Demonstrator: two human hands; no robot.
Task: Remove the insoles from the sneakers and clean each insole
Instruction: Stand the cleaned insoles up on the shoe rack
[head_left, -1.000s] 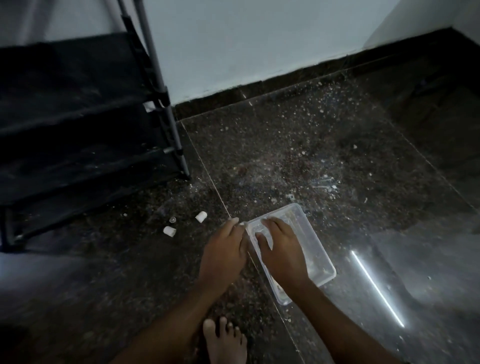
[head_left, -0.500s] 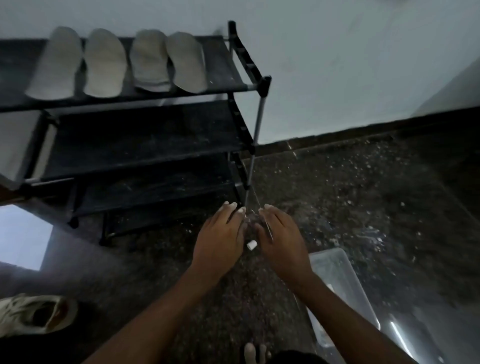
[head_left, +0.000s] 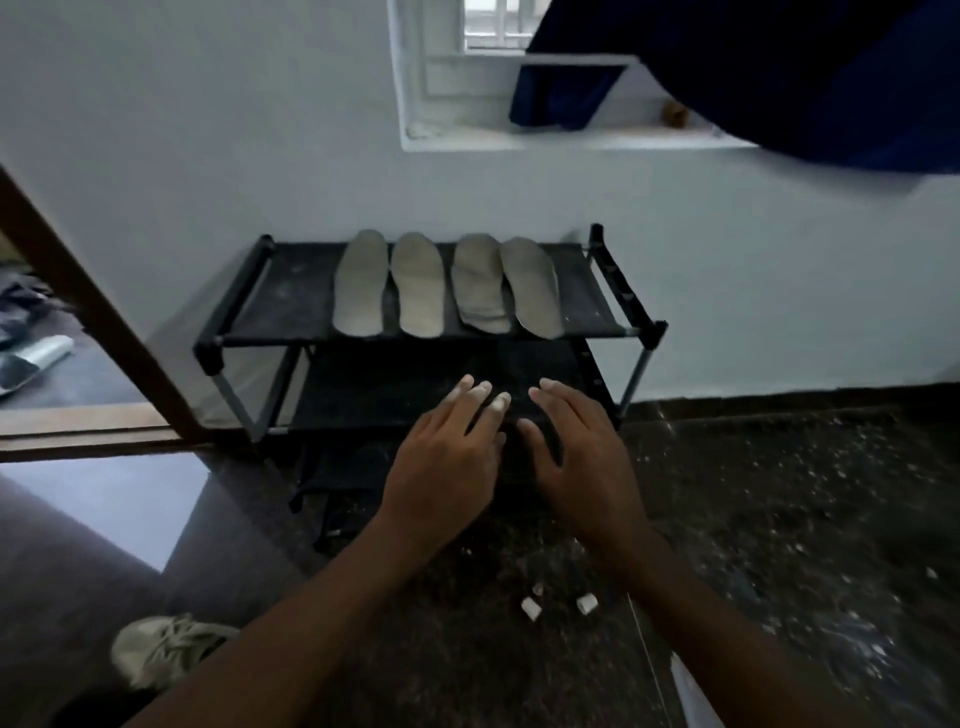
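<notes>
Beyond left grip (head_left: 447, 457) and right grip (head_left: 582, 457), on rack (head_left: 291, 291) top shelf: four insoles (head_left: 418, 286) side by side. Both grips released, fingers straight, holding nothing. Insoles likely light, floppy; pinch heel edge, support middle.

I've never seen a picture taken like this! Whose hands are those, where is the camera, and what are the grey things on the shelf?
There is no machine here, just a person. The camera sits on the person's head and looks forward and down, so you see what they see: their own two arms reaching out. The left hand and the right hand are both open with straight fingers, and they hold nothing. The grey things are four insoles, the soft pads from inside shoes, lying side by side on the top shelf of a black shoe rack. One pale sneaker lies on the dark floor at the lower left. A few small white bits lie on the floor too; I cannot tell what they are.
</notes>
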